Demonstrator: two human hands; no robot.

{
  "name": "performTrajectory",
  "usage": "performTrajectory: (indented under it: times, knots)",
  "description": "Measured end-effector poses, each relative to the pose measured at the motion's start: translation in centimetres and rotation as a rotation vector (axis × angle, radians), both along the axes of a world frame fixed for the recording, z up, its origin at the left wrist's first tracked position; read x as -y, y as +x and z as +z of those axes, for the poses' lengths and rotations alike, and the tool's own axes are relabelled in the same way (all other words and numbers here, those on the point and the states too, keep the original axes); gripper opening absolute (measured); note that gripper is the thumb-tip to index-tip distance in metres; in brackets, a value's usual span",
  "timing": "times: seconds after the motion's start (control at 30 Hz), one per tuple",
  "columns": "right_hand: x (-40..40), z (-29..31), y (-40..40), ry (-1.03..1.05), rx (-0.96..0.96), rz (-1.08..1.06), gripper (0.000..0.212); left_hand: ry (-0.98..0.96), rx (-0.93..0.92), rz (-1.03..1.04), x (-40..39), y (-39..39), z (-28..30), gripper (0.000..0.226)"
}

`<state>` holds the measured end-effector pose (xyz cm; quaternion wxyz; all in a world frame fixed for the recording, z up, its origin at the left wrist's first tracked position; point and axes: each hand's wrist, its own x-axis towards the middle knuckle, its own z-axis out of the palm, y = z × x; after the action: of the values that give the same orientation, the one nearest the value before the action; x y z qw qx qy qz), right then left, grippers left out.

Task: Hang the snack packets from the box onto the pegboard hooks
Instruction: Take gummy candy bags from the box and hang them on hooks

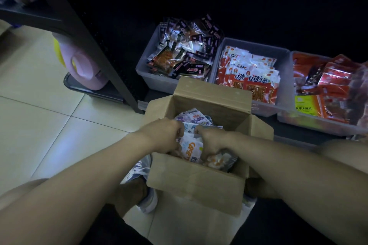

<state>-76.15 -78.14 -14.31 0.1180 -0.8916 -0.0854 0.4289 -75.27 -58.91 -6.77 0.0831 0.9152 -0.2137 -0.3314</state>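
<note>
A: Head view, only one. Where's your stuff?

B: Snack packets (191, 148) sit in the open cardboard box (196, 187) on the tiled floor (39, 105), right in front of your feet. Pegboard hooks aren't in view, so nothing is hung as far as I can tell.

A: Hands?

B: Both down inside the box. Your left hand (162, 135) has its fingers curled onto the white packet with orange lettering, at its left edge. Your right hand (212, 142) is curled over the packets beside it, gripping the crinkly film. Fingertips are buried, so I can't tell exactly how many packets each holds.

A: How will they handle?

B: My guess: light, soft, puffy film bags, slippery and noisy, contents crushable. Don't squeeze the belly. Pinch the flat top seal, where a hang hole would likely be; the hole itself isn't visible here.

A: Arm pose?

B: Both forearms reach forward and down, converging over the box, wrists bent inward, knuckles nearly meeting.

A: Anything else?

B: Three clear plastic bins (249, 77) of red and dark packets behind the box, a pink jug (85, 65) on a low shelf to the left.
</note>
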Motion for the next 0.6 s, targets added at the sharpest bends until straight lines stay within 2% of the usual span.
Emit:
performTrajectory:
  times: [0.07,0.3,0.37,0.47,0.53,0.6]
  knots:
    - [-0.2,0.1,-0.7,0.004,0.035,0.042,0.113,-0.007,-0.016,0.014,-0.3,0.3,0.4,0.041]
    - [0.6,1.7,-1.6,0.066,0.176,-0.012,0.076,-0.134,0.058,0.107,-1.3,1.7,2.2,0.041]
    - [0.9,3.2,-1.1,0.1,0.214,-0.073,0.065,-0.231,0.117,0.185,-1.8,2.2,2.7,0.036]
    - [1.9,6.1,0.3,0.196,0.363,-0.265,0.034,-0.365,0.202,0.319,-2.5,2.9,3.3,0.035]
    - [2.8,7.6,0.8,0.232,0.377,-0.363,0.023,-0.378,0.207,0.363,-3.0,3.2,3.7,0.037]
    - [3.5,8.4,1.0,0.225,0.392,-0.385,0.021,-0.332,0.198,0.346,-3.1,3.2,3.8,0.043]
